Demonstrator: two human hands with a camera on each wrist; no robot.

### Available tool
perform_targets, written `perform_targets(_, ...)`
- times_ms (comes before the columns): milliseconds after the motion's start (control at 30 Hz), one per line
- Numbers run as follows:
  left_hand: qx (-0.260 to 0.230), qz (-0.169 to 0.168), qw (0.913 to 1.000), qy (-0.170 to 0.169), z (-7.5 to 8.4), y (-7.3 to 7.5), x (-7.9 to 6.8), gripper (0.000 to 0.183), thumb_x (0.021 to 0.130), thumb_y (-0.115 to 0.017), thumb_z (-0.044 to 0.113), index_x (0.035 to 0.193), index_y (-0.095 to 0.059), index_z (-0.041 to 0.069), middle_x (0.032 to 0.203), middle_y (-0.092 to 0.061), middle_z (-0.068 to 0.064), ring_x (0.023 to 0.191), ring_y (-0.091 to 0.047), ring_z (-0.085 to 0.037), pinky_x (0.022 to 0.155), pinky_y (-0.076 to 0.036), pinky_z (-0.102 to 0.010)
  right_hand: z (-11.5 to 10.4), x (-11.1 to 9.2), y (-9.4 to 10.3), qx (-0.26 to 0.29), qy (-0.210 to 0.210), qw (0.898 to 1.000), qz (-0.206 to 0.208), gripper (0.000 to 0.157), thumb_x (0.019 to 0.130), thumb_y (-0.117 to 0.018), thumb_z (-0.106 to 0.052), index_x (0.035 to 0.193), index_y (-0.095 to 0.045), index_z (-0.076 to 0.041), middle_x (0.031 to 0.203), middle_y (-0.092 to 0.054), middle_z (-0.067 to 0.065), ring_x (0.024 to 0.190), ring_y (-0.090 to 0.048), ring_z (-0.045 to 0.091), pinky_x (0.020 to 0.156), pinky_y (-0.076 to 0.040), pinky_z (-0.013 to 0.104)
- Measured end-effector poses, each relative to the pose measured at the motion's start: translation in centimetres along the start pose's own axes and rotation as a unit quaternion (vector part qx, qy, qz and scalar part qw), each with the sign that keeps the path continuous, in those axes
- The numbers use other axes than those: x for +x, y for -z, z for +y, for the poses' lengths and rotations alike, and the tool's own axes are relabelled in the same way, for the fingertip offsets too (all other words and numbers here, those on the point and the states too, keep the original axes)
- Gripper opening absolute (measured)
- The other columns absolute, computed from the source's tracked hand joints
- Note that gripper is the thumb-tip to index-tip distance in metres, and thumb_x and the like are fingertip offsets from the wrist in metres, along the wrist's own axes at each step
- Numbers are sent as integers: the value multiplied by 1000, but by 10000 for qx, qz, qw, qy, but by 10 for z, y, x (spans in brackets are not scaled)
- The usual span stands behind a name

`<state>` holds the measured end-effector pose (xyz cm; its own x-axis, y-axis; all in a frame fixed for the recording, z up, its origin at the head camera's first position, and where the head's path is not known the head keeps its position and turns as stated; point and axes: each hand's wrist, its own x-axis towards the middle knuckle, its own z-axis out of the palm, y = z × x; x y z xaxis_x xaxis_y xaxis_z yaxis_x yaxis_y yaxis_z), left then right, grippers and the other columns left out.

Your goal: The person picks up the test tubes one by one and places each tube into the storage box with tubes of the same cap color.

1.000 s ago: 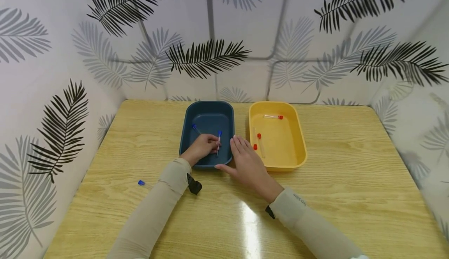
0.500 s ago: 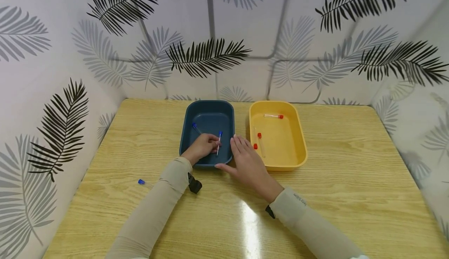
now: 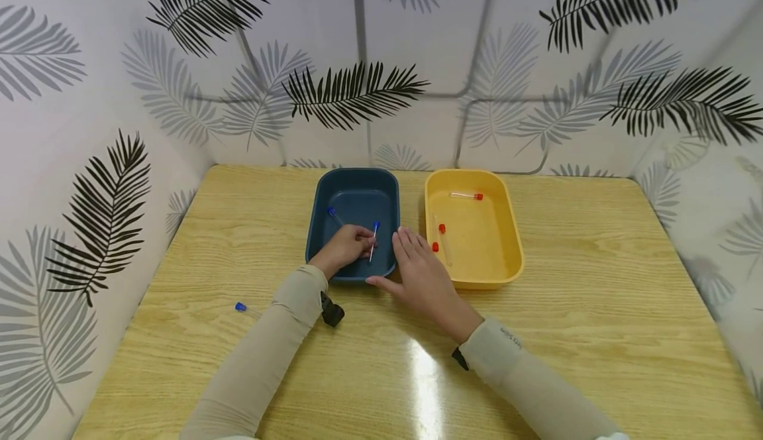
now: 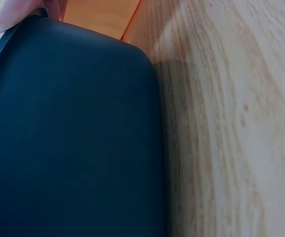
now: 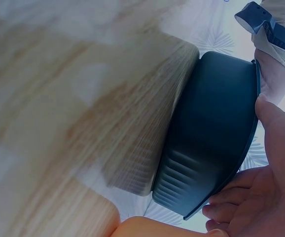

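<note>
My left hand [image 3: 348, 246] reaches over the front rim into a dark blue bin [image 3: 360, 181]. Its thumb and fingers pinch a clear tube with a blue cap [image 3: 376, 225], held over the bin's floor. Another blue-capped tube [image 3: 332, 213] lies further back in that bin, partly hidden by the hand. My right hand [image 3: 422, 279] rests against the bin's front right corner, its fingers straight along the right side and the thumb at the front rim. In the right wrist view, thumb and fingers touch the blue bin's rim [image 5: 257, 79]. The left wrist view mostly shows the bin's outer wall [image 4: 83, 123].
A yellow bin [image 3: 485, 254] stands just right of the blue one, holding several red-capped tubes [image 3: 447, 244]. One more blue-capped tube [image 3: 241, 307] lies on the wooden table [image 3: 179, 360] beside the left forearm. A patterned curtain [image 3: 417, 122] closes off the back.
Both hands stay almost still, the left pinching the tube and the right against the bin. The head view has shifted very slightly.
</note>
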<state>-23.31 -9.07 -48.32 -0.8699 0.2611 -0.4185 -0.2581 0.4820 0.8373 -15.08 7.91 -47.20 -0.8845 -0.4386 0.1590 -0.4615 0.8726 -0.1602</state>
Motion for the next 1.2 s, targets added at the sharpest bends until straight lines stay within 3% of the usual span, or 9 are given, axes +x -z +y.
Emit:
perform_targets(667, 151, 90, 9997, -142, 2, -2, -1, 28, 90, -53, 17, 111, -58, -1, 97, -60, -9, 83, -59, -15, 70, -50, -25, 2, 0, -2, -12, 6, 10000, 30, 95, 78, -31, -72, 135, -31, 3, 141, -26, 16, 131, -19, 27, 105, -16, 38)
perform_targets(1200, -183, -60, 9996, -202, -2, -2, 1, 27, 90, -52, 14, 110, -57, -4, 98, -60, -14, 87, -59, -20, 72, -50, -26, 1, 1, -1, 4, 18, 9999, 134, 93, 78, -33, -71, 133, -35, 4, 138, -31, 17, 129, -24, 27, 105, -17, 37)
